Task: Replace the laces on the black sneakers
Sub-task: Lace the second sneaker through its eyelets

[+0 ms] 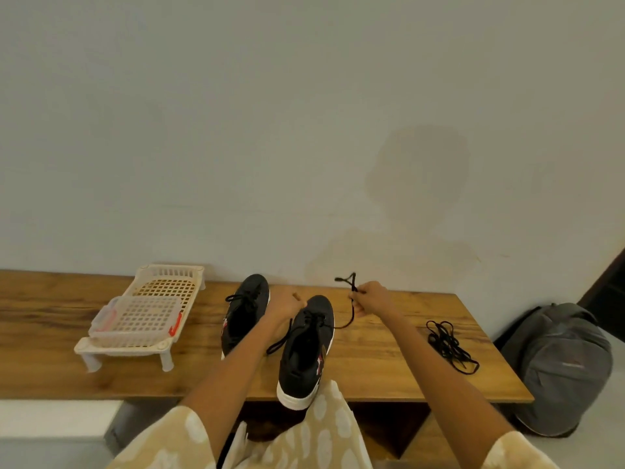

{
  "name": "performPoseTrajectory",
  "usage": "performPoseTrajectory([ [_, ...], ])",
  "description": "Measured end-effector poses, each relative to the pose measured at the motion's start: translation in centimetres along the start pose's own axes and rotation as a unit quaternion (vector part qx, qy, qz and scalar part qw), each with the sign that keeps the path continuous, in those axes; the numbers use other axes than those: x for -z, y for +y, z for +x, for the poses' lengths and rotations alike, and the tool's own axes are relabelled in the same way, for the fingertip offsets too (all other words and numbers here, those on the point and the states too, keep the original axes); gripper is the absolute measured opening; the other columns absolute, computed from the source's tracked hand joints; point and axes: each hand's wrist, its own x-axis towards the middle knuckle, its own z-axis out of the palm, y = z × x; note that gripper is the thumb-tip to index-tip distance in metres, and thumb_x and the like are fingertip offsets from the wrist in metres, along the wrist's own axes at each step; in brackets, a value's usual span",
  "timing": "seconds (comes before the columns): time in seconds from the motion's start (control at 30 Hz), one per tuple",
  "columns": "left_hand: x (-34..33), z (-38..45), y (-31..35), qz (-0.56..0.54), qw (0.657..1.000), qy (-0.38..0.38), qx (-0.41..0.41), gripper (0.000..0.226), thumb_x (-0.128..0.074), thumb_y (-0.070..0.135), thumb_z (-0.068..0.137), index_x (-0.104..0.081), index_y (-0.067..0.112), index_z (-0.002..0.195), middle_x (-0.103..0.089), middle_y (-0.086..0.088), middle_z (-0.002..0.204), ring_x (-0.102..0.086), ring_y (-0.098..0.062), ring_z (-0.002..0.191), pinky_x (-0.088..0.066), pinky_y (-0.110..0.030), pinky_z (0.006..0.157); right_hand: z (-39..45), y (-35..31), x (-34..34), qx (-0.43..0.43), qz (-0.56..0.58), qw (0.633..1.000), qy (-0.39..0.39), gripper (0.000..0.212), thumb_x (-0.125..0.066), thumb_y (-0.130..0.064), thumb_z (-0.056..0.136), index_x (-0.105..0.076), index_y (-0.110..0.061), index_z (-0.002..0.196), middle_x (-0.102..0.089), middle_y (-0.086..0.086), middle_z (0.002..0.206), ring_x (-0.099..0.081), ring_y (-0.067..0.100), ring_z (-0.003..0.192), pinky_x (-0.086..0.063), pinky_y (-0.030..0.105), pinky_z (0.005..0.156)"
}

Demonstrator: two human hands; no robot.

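Note:
Two black sneakers with white soles stand on a wooden table [389, 367]. The left sneaker [245, 313] is laced and sits further back. The right sneaker [306, 350] overhangs the front edge. My left hand [285, 304] rests on its toe end, fingers closed on the shoe. My right hand [370, 299] is raised to the right of it, pinching a black lace [351, 299] that runs taut back to the shoe's eyelets. A loose end hangs down the shoe's left side. A spare bundle of black laces [449, 345] lies on the table to the right.
A cream plastic rack [148, 319] with a smaller clear basket on it stands at the table's left. A grey backpack [561, 367] leans on the floor at the right. The wall rises directly behind the table. My patterned clothing fills the bottom of the view.

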Motion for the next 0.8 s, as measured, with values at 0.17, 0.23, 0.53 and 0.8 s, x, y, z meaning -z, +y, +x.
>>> performPoseTrajectory([
  [0.17, -1.9, 1.8, -1.6, 0.043, 0.998, -0.022, 0.027, 0.031, -0.055, 0.022, 0.093, -0.047, 0.017, 0.064, -0.051, -0.004, 0.07, -0.045, -0.014, 0.061, -0.038, -0.027, 0.066, 1.4, 4.1, -3.8, -0.073, -0.099, 0.99, -0.064, 0.017, -0.051, -0.015, 0.097, -0.057, -0.009, 0.082, -0.054, 0.0, 0.064, -0.053, 0.009, 0.052, -0.046, 0.018, 0.047],
  [0.23, -2.2, 2.6, -0.9, 0.102, 0.992, -0.071, 0.032, 0.032, -0.058, 0.029, 0.091, -0.047, 0.015, 0.064, -0.046, -0.003, 0.064, -0.046, -0.016, 0.062, -0.037, -0.026, 0.063, 1.7, 4.7, -5.0, -0.072, -0.108, 0.989, -0.066, 0.021, -0.05, -0.013, 0.097, -0.055, -0.011, 0.076, -0.055, 0.0, 0.062, -0.053, 0.009, 0.05, -0.046, 0.018, 0.045],
  [0.53, -2.3, 4.4, -0.7, 0.13, 0.969, -0.179, 0.111, 0.028, -0.063, 0.025, 0.09, -0.06, 0.003, 0.107, -0.061, -0.008, 0.093, -0.054, -0.017, 0.059, -0.047, -0.025, 0.052, 2.9, 4.0, -6.1, 0.008, -0.032, 0.999, 0.032, 0.029, -0.064, -0.017, 0.089, -0.054, -0.017, 0.061, -0.059, 0.003, 0.061, -0.054, 0.009, 0.05, -0.048, 0.02, 0.055],
  [0.8, -3.2, 3.9, -1.5, 0.133, 0.974, -0.148, 0.11, 0.02, -0.05, 0.022, 0.095, -0.057, 0.004, 0.099, -0.056, -0.01, 0.065, -0.051, -0.019, 0.047, -0.043, -0.026, 0.044, 3.1, 1.7, -8.1, 0.05, 0.052, 0.996, -0.051, 0.018, -0.051, -0.006, 0.094, -0.055, -0.014, 0.109, -0.063, -0.001, 0.079, -0.058, 0.008, 0.067, -0.049, 0.015, 0.055],
])
